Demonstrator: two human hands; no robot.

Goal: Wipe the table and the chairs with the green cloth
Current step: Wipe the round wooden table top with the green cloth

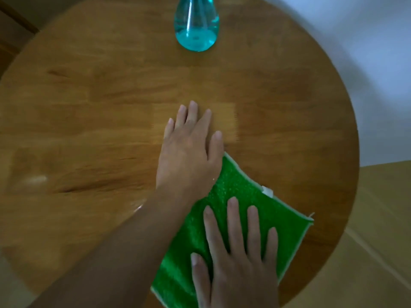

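**Both hands flat on the round desk, right one pressing the green cloth**

Your round wooden desk (89, 107) fills nearly the whole view, its grain running side to side and its curved edge sweeping down the right. Take the desk's centre as your landmark for everything else.

The green cloth (240, 196) lies flat on the desk, toward you and to the right of the centre, set at a slant so that one corner points away from you. It has a pale border, and a small white tag (267, 191) shows on its far right edge. Its near edge reaches close to the desk's rim on your side.

Your left hand (189, 152) lies just about at the centre, palm down with the fingers straight and slightly spread on the bare wood; that grip is open and holds nothing. Its thumb side sits right at the far corner of the cloth, and your forearm crosses the cloth's left edge.

Your right hand (238, 258) is nearer you than the centre, lying flat on top of the cloth with the fingers straight and spread, pressing it down rather than curling round it.

A blue-green spray bottle (196, 30) stands at the far side of the desk, straight beyond the centre, well apart from both hands; its top is cut off by the frame.
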